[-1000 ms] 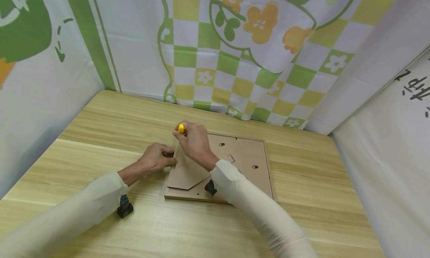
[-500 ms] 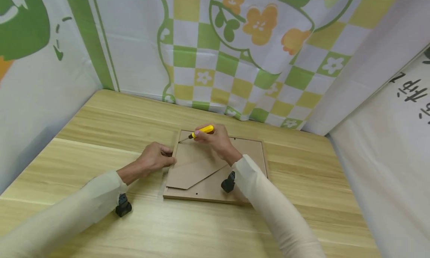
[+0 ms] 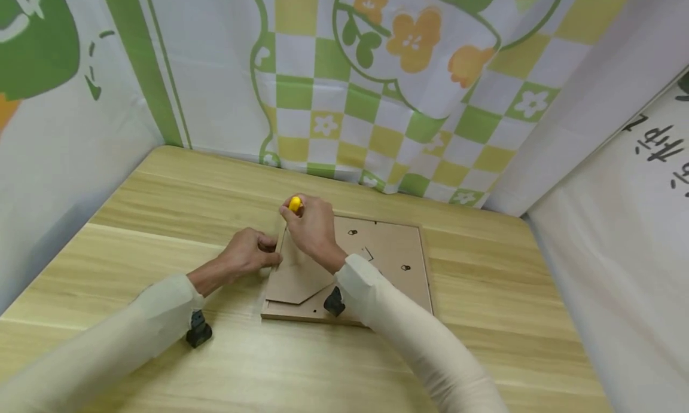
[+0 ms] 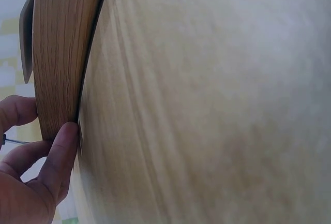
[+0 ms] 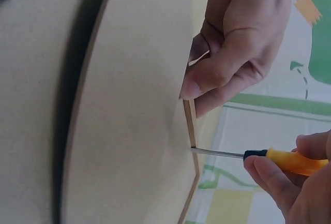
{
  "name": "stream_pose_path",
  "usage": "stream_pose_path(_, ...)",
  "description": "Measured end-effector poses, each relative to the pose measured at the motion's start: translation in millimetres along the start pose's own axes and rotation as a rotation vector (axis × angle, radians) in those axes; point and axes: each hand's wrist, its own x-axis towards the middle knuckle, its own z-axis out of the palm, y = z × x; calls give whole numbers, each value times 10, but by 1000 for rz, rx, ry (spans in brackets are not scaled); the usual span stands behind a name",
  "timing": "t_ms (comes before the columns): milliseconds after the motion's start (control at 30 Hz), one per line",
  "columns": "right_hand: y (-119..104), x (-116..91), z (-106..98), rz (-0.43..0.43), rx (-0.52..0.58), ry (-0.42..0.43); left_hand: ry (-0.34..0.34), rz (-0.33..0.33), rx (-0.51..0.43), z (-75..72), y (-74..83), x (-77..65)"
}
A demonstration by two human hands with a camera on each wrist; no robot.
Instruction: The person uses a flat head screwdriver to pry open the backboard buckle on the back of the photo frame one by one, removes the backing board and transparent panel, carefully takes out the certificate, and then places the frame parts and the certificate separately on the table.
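A picture frame (image 3: 269,318) lies face down on the table, its brown backing board (image 3: 390,239) up. A stand flap (image 3: 301,284) lies over the left part of the board, slightly raised at its edge. My left hand (image 3: 247,254) grips the frame's left side, thumb on top and fingers against the wooden edge (image 4: 64,43). In my right hand (image 3: 314,228) is a screwdriver (image 5: 292,162) with a yellow handle and black collar. It stands nearly upright, its metal tip touching the frame's inner edge near the far left corner. My right hand hides that corner in the head view.
The wooden table (image 3: 161,245) extends round the frame on all sides. Behind it hangs a green and yellow checked curtain (image 3: 344,102). Small metal hangers (image 3: 406,268) sit on the backing board. A black wrist camera (image 3: 199,329) hangs under each forearm.
Half a second ago the right hand was farther right with the screwdriver tilted low. Now it is back left, the screwdriver upright, much as one second ago. The left hand keeps its grip.
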Motion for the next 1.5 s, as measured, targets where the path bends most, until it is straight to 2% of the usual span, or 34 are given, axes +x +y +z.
stream_pose_path(133, 39, 18, -32, 28, 12, -37, -16, 8, 1, 2, 19, -12)
stream_pose_path(267, 204, 62, -162, 83, 198, -109, -40, -4, -18, -23, 47, -22)
stream_pose_path(367, 362, 76, -273, 155, 341, -171, -59, -48, -50, -48, 48, -17)
stream_pose_path(467, 518, 65, -368, 219, 368, -216, -59, -92, -54, -54, 58, 0)
stream_pose_path(533, 607, 43, -417, 237, 330, -238, -33, -90, 1, -39, 70, 29)
stream_pose_path(633, 708, -13, -479, 258, 296, -265, 30, -26, 162, -3, 89, 97)
stream_pose_path(700, 764, -51, -510, 266, 302, -266, 65, 7, 243, 20, 94, 143)
stream_pose_path(767, 815, -85, -542, 281, 323, -256, 76, 16, 259, 38, 85, 184)
stream_pose_path(867, 885, -119, -593, 291, 341, -220, 70, -3, 200, 59, 69, 222)
stream_pose_path(1000, 964, -151, -667, 304, 382, -174, 84, 4, 157, 83, 72, 237)
stream_pose_path(1100, 986, -172, -709, 306, 426, -163, 99, 11, 165, 90, 96, 198)
stream_pose_path(1267, 996, -197, -739, 312, 474, -150, 103, -33, 155, 117, 134, 100)
stream_pose_path(1433, 986, -214, -731, 359, 445, -144, 67, -75, 91, 143, 139, 16)
stream_pose_path(1500, 978, -221, -731, 370, 423, -144, 56, -67, 87, 124, 136, 0)
